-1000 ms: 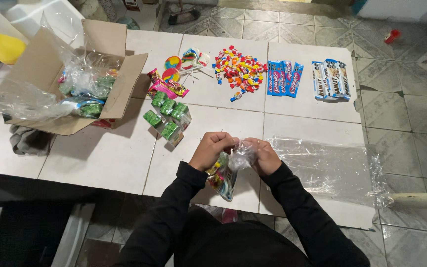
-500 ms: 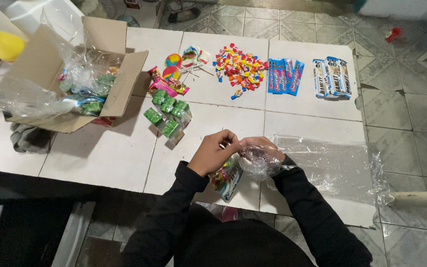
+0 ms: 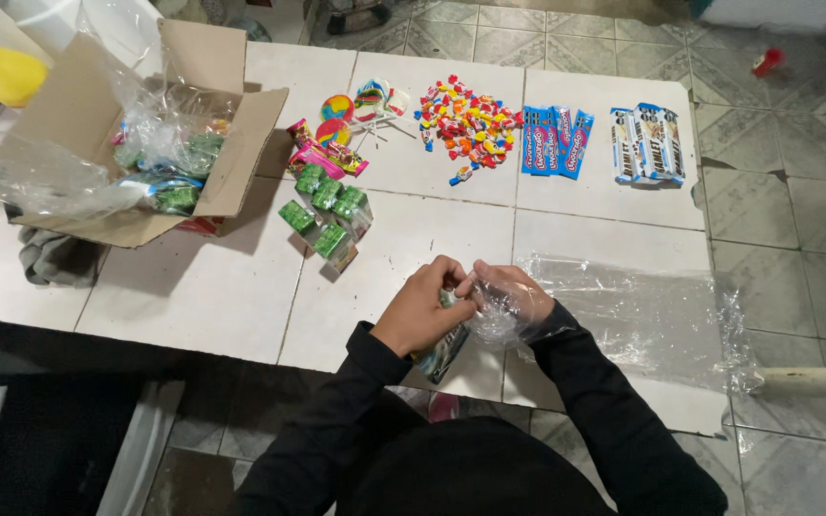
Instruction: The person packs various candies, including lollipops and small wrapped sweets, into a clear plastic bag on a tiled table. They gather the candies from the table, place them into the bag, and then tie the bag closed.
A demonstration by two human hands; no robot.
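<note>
White tiled worktop (image 3: 193, 296). Left hand (image 3: 423, 311) grip pinches a small clear plastic bag of sweets (image 3: 446, 344); right hand (image 3: 509, 301), grip closed, bunches its crinkled top.

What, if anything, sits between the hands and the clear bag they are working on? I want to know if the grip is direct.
Nothing visible. The left hand and right hand both touch the clear plastic bag of sweets directly; its film wraps over the right hand.

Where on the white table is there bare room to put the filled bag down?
Bare tile lies left of the left hand, between the cardboard box and the table's near edge. The far row is crowded: lollipops, candy pile, blue packs. Plastic sheets cover the right.
</note>
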